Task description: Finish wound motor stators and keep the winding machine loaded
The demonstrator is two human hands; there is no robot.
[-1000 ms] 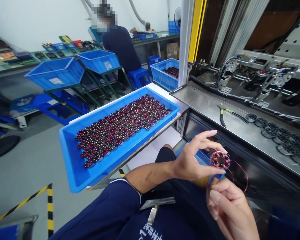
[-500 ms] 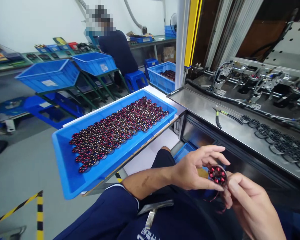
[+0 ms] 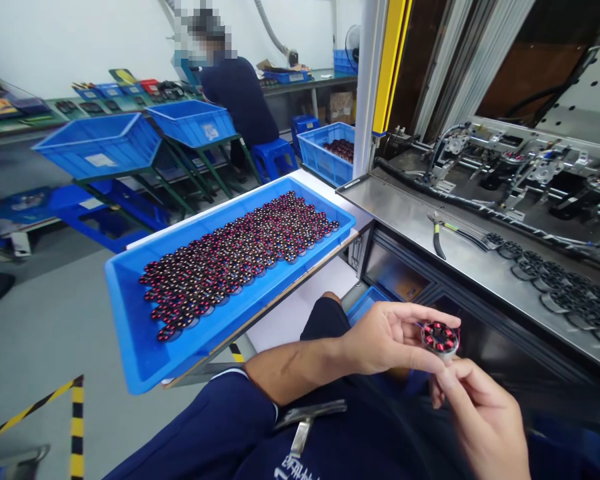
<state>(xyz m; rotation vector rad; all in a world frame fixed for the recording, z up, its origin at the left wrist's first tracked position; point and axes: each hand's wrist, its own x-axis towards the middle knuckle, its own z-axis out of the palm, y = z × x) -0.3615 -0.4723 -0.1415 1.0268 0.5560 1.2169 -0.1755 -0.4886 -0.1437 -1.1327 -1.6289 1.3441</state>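
A round motor part (image 3: 440, 338) with red copper coils and a dark rim is in front of my body, right of centre. My left hand (image 3: 390, 337) grips it from the left, index finger along its far side and thumb along its near side. My right hand (image 3: 480, 407) is closed just below the part, thumb and index finger pinched at its lower edge; what lies between those fingertips is too small to tell. Many similar coil parts (image 3: 240, 257) lie packed in a blue tray (image 3: 123, 320) on the left.
Green-handled pliers (image 3: 455, 230) and rows of black rings (image 3: 555, 280) lie on the metal bench (image 3: 395, 207) at right, before a machine (image 3: 520, 160). A person (image 3: 237, 93) sits at the back beyond blue bins (image 3: 100, 143). A yellow post (image 3: 393, 67) stands behind.
The coil part has tilted to face more upward. My left fingers have closed around it, and my right hand has shifted left and slightly down beneath it.
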